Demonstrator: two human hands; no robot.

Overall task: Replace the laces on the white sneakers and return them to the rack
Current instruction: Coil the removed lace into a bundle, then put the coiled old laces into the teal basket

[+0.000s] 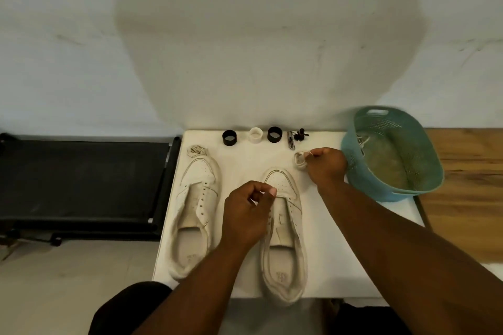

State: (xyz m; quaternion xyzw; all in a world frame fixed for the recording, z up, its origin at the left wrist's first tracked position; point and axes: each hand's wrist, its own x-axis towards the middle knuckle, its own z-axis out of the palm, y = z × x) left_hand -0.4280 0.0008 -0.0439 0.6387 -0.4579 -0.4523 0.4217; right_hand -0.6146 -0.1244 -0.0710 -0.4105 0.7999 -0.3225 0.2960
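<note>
While right hand point(325, 167) pinches coiled lace point(300, 160) at 1 o'clock of right sneaker point(284, 228), left hand point(249, 213) curls over its eyelets, grip unclear. Left sneaker point(194, 212) at 9 o'clock, unlaced. Risk: coil springs loose, tangles, snags basket point(392, 155) at 3 o'clock.

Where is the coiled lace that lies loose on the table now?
The coiled lace lies at the table's far left, just beyond the left sneaker's toe.
</note>
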